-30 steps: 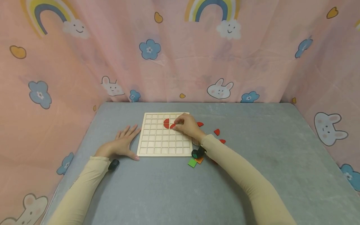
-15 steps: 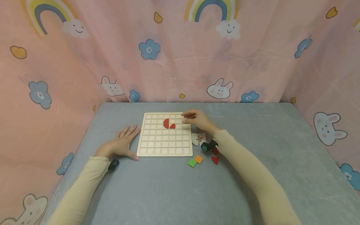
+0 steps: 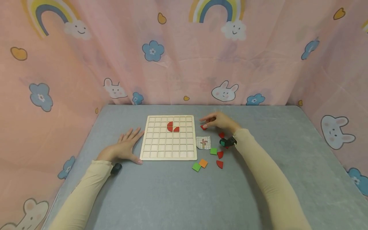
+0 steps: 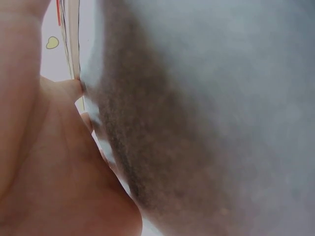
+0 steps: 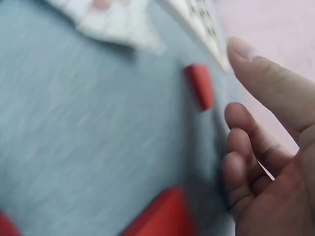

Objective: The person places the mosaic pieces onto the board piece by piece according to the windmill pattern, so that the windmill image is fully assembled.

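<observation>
A pale wooden grid board [image 3: 161, 149] lies on the table, with several red quarter-round pieces [image 3: 170, 127] set in its upper middle cells. My left hand [image 3: 122, 148] rests spread at the board's left edge, thumb near the lower corner. To the right of the board, my right hand [image 3: 219, 121] hovers above a loose red quarter-round piece [image 3: 203, 127]. In the right wrist view that red piece [image 5: 201, 87] lies on the table apart from my relaxed fingers [image 5: 246, 172], and nothing is held. The left wrist view shows mostly my palm [image 4: 64, 167] and the table.
A small card with a printed pinwheel pattern [image 3: 203, 142] lies against the board's right side. Around it are more red pieces [image 3: 219, 164], green squares [image 3: 196, 166] and an orange square [image 3: 203, 163]. A pink patterned curtain [image 3: 184, 64] stands behind the grey table [image 3: 161, 191].
My right hand has let go of a red piece on the board and moved right to a loose red piece, uncovering the card and a green square. My left hand has stayed still.
</observation>
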Demonstrator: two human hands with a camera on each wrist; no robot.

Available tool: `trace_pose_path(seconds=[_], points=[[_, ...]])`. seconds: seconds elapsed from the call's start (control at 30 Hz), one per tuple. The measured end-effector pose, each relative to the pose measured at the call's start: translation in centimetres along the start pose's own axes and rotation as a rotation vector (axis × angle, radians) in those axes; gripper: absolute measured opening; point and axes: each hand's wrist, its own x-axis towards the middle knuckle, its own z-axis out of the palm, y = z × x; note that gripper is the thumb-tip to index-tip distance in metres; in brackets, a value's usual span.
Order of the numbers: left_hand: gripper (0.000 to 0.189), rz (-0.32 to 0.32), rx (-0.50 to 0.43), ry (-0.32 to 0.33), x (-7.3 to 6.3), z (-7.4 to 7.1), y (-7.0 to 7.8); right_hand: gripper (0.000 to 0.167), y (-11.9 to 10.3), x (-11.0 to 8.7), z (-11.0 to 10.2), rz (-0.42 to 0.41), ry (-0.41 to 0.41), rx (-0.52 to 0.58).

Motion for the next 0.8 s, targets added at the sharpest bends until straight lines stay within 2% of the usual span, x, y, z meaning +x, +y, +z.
trace_pose_path(seconds=[0.17,0.37,0.6,0.8], points=[[0.138,0.001,-0.002,-0.001,0.0,0.0,0.1,0.038,1.0,0.0,0.1,-0.021,-0.016,-0.058],[0.137,-0.001,-0.010,-0.007,-0.1,-0.2,0.2,0.037,1.2,0.2,0.0,0.023,-0.039,-0.061],[0.137,0.000,-0.005,0.000,-0.2,-0.3,0.3,0.035,1.2,0.4,0.3,0.038,-0.026,-0.116],[0.138,-0.004,-0.006,-0.008,-0.2,-0.3,0.3,0.033,1.4,0.6,0.6,0.038,-0.016,-0.115]])
